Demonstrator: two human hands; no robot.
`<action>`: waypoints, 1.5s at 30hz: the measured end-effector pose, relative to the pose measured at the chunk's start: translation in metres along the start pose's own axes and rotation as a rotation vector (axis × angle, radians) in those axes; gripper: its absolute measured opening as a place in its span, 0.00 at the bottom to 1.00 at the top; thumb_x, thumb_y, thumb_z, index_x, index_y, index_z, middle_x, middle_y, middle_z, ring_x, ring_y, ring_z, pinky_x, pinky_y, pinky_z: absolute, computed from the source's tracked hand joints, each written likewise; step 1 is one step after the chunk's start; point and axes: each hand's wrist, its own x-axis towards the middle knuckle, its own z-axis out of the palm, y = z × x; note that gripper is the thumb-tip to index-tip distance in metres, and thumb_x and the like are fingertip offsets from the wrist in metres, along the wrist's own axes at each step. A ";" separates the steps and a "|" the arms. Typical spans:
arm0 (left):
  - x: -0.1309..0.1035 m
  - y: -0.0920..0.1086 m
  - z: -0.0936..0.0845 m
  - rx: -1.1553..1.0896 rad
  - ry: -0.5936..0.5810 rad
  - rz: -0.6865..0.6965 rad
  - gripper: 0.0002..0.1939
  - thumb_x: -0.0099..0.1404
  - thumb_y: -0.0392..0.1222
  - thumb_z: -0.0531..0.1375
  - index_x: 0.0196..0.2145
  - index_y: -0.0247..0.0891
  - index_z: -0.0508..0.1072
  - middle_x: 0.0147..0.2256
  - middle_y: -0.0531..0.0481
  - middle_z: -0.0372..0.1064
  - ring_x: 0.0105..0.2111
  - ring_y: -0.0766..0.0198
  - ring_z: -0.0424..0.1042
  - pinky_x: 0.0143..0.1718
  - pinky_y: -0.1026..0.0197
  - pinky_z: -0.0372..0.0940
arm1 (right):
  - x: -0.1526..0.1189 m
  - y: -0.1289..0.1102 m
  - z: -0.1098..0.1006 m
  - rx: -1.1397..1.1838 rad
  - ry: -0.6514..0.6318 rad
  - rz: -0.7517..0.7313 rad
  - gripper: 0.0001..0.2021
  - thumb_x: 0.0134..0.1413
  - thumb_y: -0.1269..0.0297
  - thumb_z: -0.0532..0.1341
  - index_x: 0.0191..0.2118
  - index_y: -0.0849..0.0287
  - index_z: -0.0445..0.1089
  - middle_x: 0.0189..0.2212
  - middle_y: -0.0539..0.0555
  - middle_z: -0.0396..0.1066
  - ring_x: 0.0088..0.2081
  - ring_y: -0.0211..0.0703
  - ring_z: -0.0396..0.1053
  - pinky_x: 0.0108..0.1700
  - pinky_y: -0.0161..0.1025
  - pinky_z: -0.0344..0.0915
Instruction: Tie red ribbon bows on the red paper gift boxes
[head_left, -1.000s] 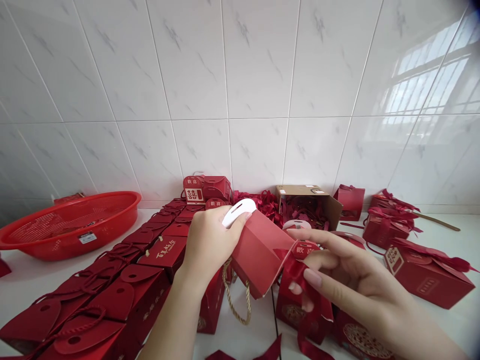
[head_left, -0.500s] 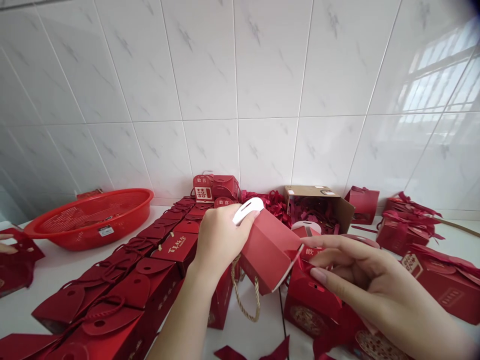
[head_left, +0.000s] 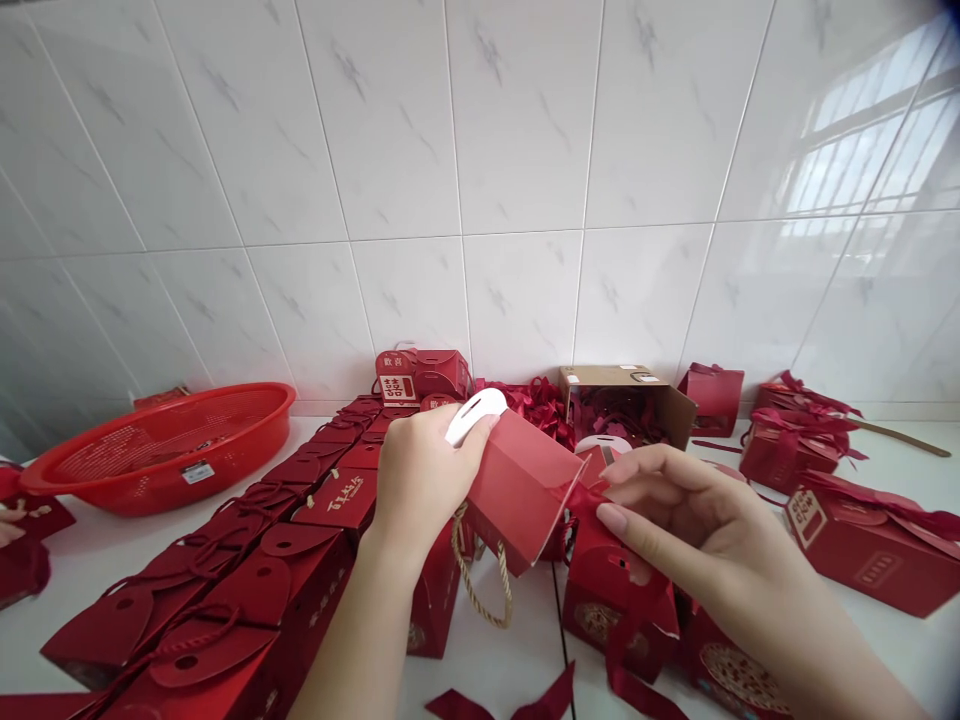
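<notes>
My left hand [head_left: 420, 490] grips a red gift box [head_left: 521, 485] by its pale-lined top flap, thumb in front. The box is tilted in mid-air, and a gold rope handle [head_left: 487, 605] dangles beneath it. At the box's right end, the thumb and fingertips of my right hand [head_left: 675, 510] pinch a dark red ribbon [head_left: 626, 640], which seems to hang down over the boxes below. My fingers hide part of the pinch. Close under my right hand stands another red box [head_left: 619, 600] with a round gold pattern.
Rows of closed red boxes [head_left: 247, 580] line the left side, beside a red plastic basket [head_left: 247, 430]. A cardboard box [head_left: 682, 415] of ribbons stands against the tiled wall. Ribbon-tied boxes [head_left: 877, 540] sit at right. Another person's hand [head_left: 9, 527] shows at the left edge.
My right hand has drawn slightly up and left, and more of the ribbon now shows hanging down. My left hand still holds the gift box. The view has shifted a little.
</notes>
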 end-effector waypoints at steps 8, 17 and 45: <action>0.000 0.001 0.000 -0.014 -0.003 0.005 0.20 0.60 0.51 0.59 0.18 0.37 0.63 0.16 0.57 0.56 0.19 0.70 0.51 0.22 0.66 0.47 | 0.003 0.006 0.000 -0.024 -0.030 -0.015 0.16 0.56 0.57 0.63 0.49 0.53 0.66 0.33 0.52 0.76 0.36 0.41 0.73 0.39 0.33 0.71; -0.001 0.004 0.000 -0.013 -0.048 -0.004 0.20 0.61 0.51 0.58 0.17 0.37 0.65 0.16 0.57 0.55 0.19 0.70 0.51 0.21 0.66 0.46 | 0.004 0.010 0.002 0.002 -0.028 -0.016 0.19 0.55 0.56 0.64 0.52 0.52 0.66 0.31 0.51 0.75 0.35 0.41 0.73 0.37 0.35 0.72; -0.002 0.010 0.005 0.078 -0.306 0.045 0.18 0.63 0.49 0.56 0.19 0.39 0.66 0.20 0.51 0.68 0.20 0.65 0.63 0.22 0.63 0.48 | 0.012 0.018 -0.014 0.005 -0.411 0.185 0.12 0.54 0.55 0.64 0.36 0.60 0.72 0.30 0.52 0.75 0.33 0.39 0.71 0.35 0.34 0.67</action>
